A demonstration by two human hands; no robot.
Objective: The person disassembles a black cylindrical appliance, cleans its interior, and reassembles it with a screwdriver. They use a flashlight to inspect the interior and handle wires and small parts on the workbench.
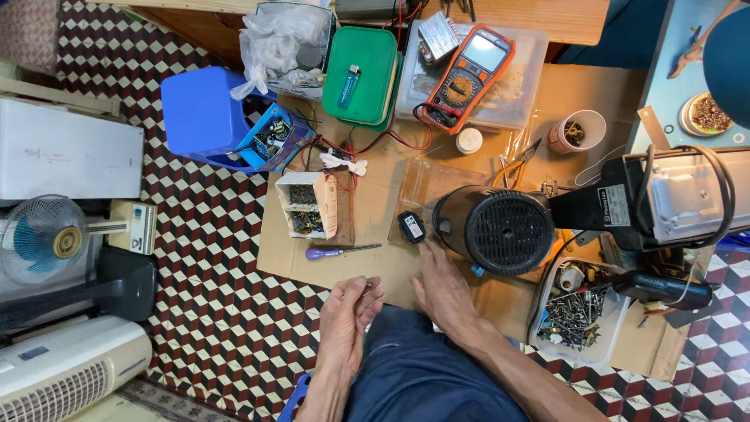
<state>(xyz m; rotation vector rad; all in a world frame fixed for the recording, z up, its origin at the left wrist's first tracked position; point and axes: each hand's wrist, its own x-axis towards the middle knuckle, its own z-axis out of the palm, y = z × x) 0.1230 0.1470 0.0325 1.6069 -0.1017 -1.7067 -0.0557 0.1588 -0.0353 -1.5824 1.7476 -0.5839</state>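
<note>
Partly hidden: hands [441, 285] near black part [412, 227].

A screwdriver [336, 251] lies just beyond the left hand [349, 307]. The right hand [440, 285] rests beside a motor [500, 229]. A tray of screws [576, 312] sits to its right.

multimeter [471, 74] far above the hands | green box [361, 74] beside it, left | blue stool [201, 113] up-left | white fan [45, 241] far left | screw tray [580, 312] right | paper cup [576, 130] upper right
</note>
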